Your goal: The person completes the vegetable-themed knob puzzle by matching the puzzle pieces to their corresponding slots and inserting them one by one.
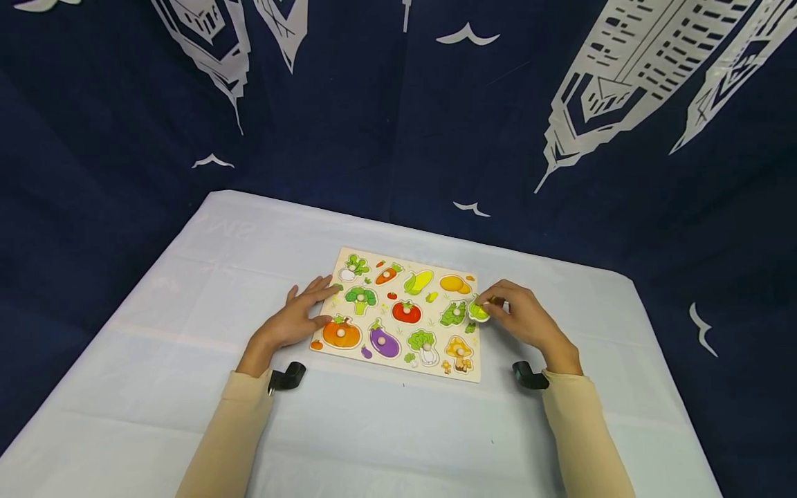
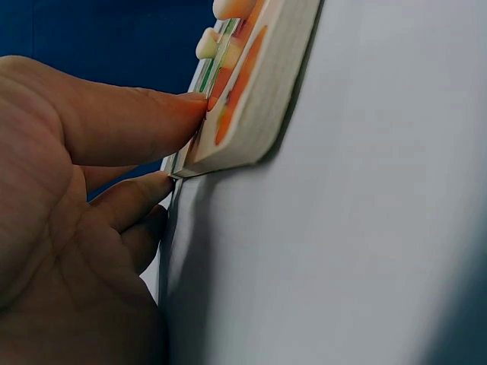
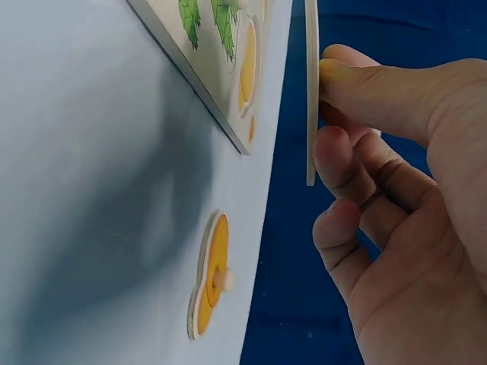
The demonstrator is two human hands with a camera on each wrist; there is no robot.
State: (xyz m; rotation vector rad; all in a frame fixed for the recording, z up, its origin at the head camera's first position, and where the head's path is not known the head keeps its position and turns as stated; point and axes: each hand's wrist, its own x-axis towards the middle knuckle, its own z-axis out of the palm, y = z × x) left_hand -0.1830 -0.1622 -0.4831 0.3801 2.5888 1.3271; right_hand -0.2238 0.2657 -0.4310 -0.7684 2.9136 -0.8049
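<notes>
A wooden vegetable knob puzzle board (image 1: 394, 364) lies flat on the white table. My left hand (image 1: 295, 318) rests at its left side, thumb on the face beside the orange pumpkin piece (image 1: 342, 333) and other fingers along the edge. My right hand (image 1: 526, 319) pinches a green-and-yellow puzzle piece (image 1: 477, 312) between thumb and fingers, raised over the board's right edge. In the right wrist view that piece (image 3: 312, 137) appears edge-on, its picture hidden. The corn (image 1: 418, 282) and potato (image 1: 452, 284) pictures show no knobs.
A loose yellow-orange knobbed piece (image 3: 214, 277) lies on the table past the board's corner, hidden by the right hand in the head view. Seated on the board are a tomato (image 1: 407, 312), an eggplant (image 1: 385, 343) and several others. A dark blue curtain (image 1: 386, 138) hangs behind the table.
</notes>
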